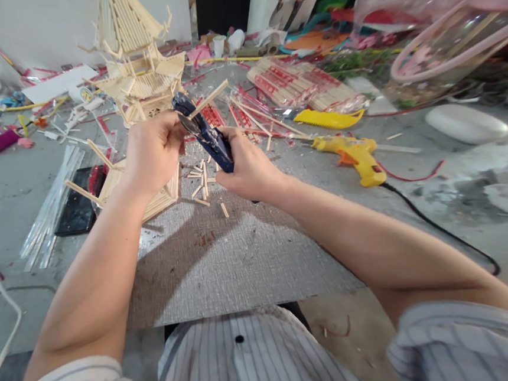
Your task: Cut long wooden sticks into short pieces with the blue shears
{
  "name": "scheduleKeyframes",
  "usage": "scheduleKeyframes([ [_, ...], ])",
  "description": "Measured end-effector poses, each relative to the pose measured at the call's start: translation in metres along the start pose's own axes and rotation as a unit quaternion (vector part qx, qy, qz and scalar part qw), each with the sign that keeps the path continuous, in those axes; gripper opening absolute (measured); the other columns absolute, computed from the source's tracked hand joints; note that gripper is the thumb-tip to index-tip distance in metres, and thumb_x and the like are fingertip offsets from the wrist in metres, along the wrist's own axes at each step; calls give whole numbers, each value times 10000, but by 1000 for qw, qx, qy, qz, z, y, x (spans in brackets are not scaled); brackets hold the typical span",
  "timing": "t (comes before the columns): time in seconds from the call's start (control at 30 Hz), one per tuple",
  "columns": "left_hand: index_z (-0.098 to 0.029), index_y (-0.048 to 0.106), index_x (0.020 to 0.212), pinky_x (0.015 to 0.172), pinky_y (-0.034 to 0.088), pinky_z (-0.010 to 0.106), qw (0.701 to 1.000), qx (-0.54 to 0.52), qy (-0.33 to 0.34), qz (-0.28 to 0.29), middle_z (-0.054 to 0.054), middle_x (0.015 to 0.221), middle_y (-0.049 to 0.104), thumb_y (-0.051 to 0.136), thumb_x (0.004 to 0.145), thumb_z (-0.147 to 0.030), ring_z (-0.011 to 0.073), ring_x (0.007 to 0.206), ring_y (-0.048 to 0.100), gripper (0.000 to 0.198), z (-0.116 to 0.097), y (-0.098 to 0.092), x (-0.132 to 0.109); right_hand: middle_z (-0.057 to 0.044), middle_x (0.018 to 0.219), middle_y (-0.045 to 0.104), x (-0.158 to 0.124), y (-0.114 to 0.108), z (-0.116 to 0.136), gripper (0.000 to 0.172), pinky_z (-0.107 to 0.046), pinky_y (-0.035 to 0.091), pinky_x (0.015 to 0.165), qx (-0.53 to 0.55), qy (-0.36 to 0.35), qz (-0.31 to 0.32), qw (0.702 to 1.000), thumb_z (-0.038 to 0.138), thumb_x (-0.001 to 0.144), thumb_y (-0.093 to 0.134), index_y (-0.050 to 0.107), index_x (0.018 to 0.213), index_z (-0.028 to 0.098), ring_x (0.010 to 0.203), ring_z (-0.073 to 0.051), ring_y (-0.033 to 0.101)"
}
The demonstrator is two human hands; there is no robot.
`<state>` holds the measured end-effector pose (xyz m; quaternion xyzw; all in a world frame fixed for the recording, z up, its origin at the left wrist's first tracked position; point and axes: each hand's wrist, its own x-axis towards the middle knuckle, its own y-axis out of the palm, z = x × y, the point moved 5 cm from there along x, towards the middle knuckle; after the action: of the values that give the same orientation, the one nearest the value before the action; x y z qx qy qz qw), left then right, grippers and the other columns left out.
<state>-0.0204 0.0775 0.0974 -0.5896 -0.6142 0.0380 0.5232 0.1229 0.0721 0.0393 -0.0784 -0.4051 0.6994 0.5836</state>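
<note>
My right hand (245,166) is closed round the dark blue handles of a pair of cutters (204,132), whose jaws point up and to the left. My left hand (155,149) is closed on a thin wooden stick (210,97) that passes through the cutter's jaws and sticks out to the upper right. Several short cut stick pieces (202,183) lie on the grey mat (242,257) just below my hands. A small wooden roof section (115,185) sits under my left wrist. A tall stick-built pagoda model (135,52) stands behind my hands.
A yellow glue gun (353,155) with a black cord (439,227) lies to the right. Packs of sticks (298,83) lie behind it, with a yellow comb-like tool (328,119). Clear rods (51,208) and a black phone (77,206) lie at the left. Clutter fills the back.
</note>
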Motion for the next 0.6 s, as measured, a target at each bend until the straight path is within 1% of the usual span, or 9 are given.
scheduleKeyframes([
  [0.13,-239,489,534,507,351,293,1000,6,28,-1,-27,435,473,497,815,-301,133,460,480,288,-5,-1,1,-129,989,530,-1,-1,1,549,-472,388,839,-15,17,0,1000,190,610,515,373,1138,143,933,-273,516],
  [0.2,-233,473,522,512,351,291,1000,8,28,7,-27,432,468,496,821,-298,131,458,473,307,-7,-1,1,-129,975,540,0,-1,0,533,-461,398,818,-21,25,1,999,200,617,517,383,1130,141,912,-270,525],
  [0.33,-224,443,508,542,366,280,999,28,9,22,-27,446,474,469,838,-294,125,481,492,338,-9,-1,0,-116,931,554,0,-1,-1,489,-432,414,763,-36,31,-1,999,215,635,507,401,1107,143,859,-257,542],
  [0.47,-222,465,540,575,383,247,997,65,-23,35,-33,486,505,459,837,-287,113,522,519,303,-12,-2,-2,-100,913,564,-1,0,-1,444,-410,423,731,-55,14,-17,998,227,650,489,407,1080,152,828,-242,547],
  [0.6,-218,477,542,611,392,230,994,96,-47,37,-34,476,496,459,833,-277,111,550,538,297,-13,-3,-3,-104,905,574,-1,0,-2,419,-386,428,706,-87,21,-13,996,230,666,480,412,1070,142,803,-231,553],
])
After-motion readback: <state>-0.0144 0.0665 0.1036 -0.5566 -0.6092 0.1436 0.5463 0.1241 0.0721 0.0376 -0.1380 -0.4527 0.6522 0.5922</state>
